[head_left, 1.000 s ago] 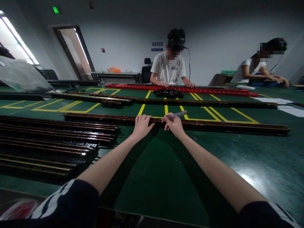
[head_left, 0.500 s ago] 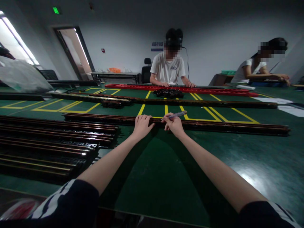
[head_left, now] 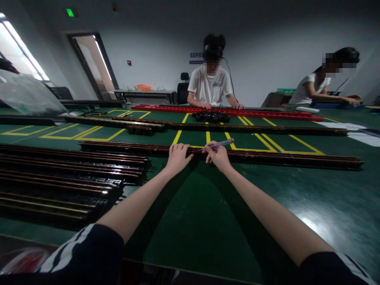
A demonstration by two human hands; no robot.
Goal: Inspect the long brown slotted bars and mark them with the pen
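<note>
A long dark rail with copper-coloured edges (head_left: 282, 157) lies across the green table (head_left: 190, 221) in front of me. My left hand (head_left: 178, 156) rests over the rail near its middle, fingers bent over it and thumb toward the near edge. Just to the right, my right hand (head_left: 217, 155) has its fingers closed round a slim pen-like tool (head_left: 222, 143). The tool's tip points left, down at the rail between the two hands. What the tip touches is too small to tell.
Stacked dark rails (head_left: 68, 168) cover the table's left side. Beyond my rail lie another long rail (head_left: 252, 128), a black parts pile (head_left: 210, 116) and a red rack (head_left: 267, 113). A person (head_left: 210, 83) sits opposite; another person (head_left: 316, 89) works at right.
Both my hands and the tool have stayed in nearly the same place. The person opposite has shifted their head slightly left, and the person at right has moved their hands a little.
</note>
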